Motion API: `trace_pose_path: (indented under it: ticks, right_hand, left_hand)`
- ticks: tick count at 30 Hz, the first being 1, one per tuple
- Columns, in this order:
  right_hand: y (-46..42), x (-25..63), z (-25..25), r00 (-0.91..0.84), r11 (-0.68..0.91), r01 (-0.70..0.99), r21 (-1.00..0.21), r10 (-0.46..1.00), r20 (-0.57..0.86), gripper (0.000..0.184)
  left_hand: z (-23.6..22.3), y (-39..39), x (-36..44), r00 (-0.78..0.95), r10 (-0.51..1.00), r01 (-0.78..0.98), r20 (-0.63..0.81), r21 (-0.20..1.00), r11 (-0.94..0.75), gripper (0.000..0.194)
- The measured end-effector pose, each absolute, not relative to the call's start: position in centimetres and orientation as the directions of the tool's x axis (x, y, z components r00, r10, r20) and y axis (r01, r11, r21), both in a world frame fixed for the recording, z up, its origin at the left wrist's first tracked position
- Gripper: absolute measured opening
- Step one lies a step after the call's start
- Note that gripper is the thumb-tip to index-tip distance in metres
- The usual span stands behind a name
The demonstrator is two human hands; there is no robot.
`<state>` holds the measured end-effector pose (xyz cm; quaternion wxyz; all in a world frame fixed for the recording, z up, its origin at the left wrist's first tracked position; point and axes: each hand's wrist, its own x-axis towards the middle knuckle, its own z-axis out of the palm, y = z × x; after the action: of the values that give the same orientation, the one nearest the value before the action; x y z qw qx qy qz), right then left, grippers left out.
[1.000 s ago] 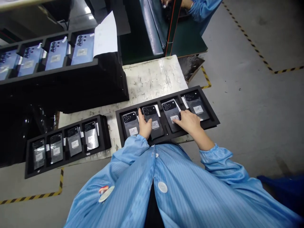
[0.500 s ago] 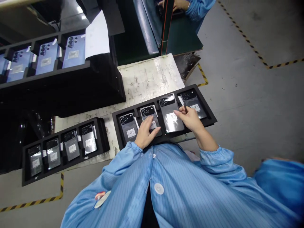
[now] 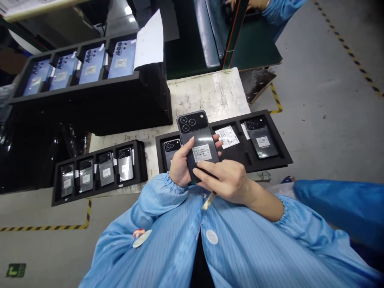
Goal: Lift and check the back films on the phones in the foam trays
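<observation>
My left hand (image 3: 179, 166) grips a dark grey phone (image 3: 196, 138), back side up, lifted above the black foam tray (image 3: 282, 154) in front of me. My right hand (image 3: 226, 182) is closed on the phone's lower end and also pinches a thin pen-like tool (image 3: 209, 200) that points down toward my coat. In the tray, one dark phone (image 3: 171, 149) lies at the left and another (image 3: 261, 138) at the right. A white label sheet (image 3: 227, 137) lies in a bare slot between them.
A second black tray (image 3: 141, 168) with several film-wrapped phones sits at the left on the scratched white tabletop (image 3: 207, 94). A taller black stack (image 3: 120, 104) behind carries blue phones. A co-worker's blue sleeve (image 3: 279, 8) shows at a green bench at the top.
Both hands have left the tray slots and lifted one dark phone up toward me. Two middle slots now lie bare, one showing a label sheet.
</observation>
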<state>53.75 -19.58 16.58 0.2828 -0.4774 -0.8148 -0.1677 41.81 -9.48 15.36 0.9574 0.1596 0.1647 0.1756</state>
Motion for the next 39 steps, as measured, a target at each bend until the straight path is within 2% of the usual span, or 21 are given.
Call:
trace_pose_path:
  ticks: [5, 7, 9, 11, 15, 17, 20, 23, 27, 33, 39]
  right_hand:
    - [-18.9, 52.8, 15.9, -0.415, 0.552, 0.834, 0.000, 0.628, 0.658, 0.017]
    - [-18.8, 52.4, 15.8, -0.420, 0.568, 0.823, 0.000, 0.609, 0.672, 0.009]
    - [-18.8, 52.1, 16.0, -0.400, 0.565, 0.824, -0.033, 0.622, 0.673, 0.010]
    - [-18.4, 52.4, 16.7, -0.340, 0.539, 0.831, -0.135, 0.686, 0.643, 0.014]
    - [-15.8, 55.5, 19.8, -0.124, 0.399, 0.811, -0.429, 0.832, 0.541, 0.019]
    - [-13.9, 57.7, 21.2, -0.037, 0.303, 0.768, -0.564, 0.901, 0.433, 0.021]
    - [-11.2, 60.1, 21.8, -0.025, 0.229, 0.657, -0.719, 0.959, 0.283, 0.018]
    - [-9.6, 60.7, 20.7, -0.027, 0.173, 0.540, -0.824, 0.982, 0.189, 0.016]
    - [-9.3, 60.3, 19.1, 0.003, 0.096, 0.387, -0.917, 0.994, 0.105, 0.016]
    - [-9.5, 60.7, 18.8, 0.032, 0.051, 0.340, -0.939, 0.997, 0.066, 0.014]
    - [-9.6, 60.7, 18.9, 0.047, 0.036, 0.312, -0.949, 0.997, 0.053, 0.016]
  left_hand:
    - [14.9, -9.9, 42.1, 0.861, 0.439, -0.346, -0.259, 0.335, 0.876, 0.075]
    - [14.8, -10.0, 42.2, 0.842, 0.462, -0.370, -0.278, 0.325, 0.870, 0.079]
    - [14.8, -10.0, 42.2, 0.845, 0.448, -0.356, -0.291, 0.317, 0.879, 0.083]
    - [14.7, -10.2, 42.2, 0.858, 0.413, -0.321, -0.306, 0.308, 0.895, 0.086]
    - [14.7, -11.0, 41.7, 0.861, 0.394, -0.316, -0.323, 0.268, 0.910, 0.079]
    - [14.6, -11.4, 41.2, 0.899, 0.322, -0.253, -0.297, 0.246, 0.936, 0.085]
    - [14.7, -12.0, 40.6, 0.943, 0.214, -0.153, -0.254, 0.238, 0.959, 0.094]
    - [14.9, -12.3, 40.4, 0.939, 0.193, -0.124, -0.284, 0.246, 0.961, 0.088]
    - [15.2, -12.5, 40.5, 0.909, 0.214, -0.126, -0.357, 0.255, 0.959, 0.068]
    - [15.2, -12.6, 40.5, 0.889, 0.234, -0.095, -0.394, 0.342, 0.935, 0.038]
    - [15.3, -12.7, 40.5, 0.893, 0.292, -0.105, -0.342, 0.473, 0.875, 0.036]
